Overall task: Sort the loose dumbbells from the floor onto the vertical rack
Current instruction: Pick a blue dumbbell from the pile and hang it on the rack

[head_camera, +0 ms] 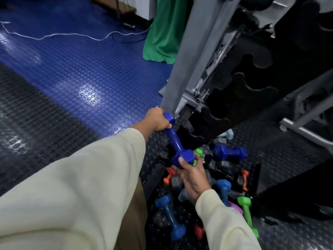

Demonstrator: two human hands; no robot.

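Note:
A dark blue dumbbell is held in the air between both hands. My left hand grips its far head. My right hand grips its near head from below. Just right of it rises the black vertical rack with curved cradles; the cradles in view hold nothing. Under my hands lies a pile of loose dumbbells on the floor: another dark blue one, a blue one, a green one, orange, grey, red and light blue ones.
A grey steel post of a gym machine stands just behind the held dumbbell. A green cloth hangs beyond it. Studded blue floor matting spreads to the left, with a white cord across it. More grey machine frame stands at right.

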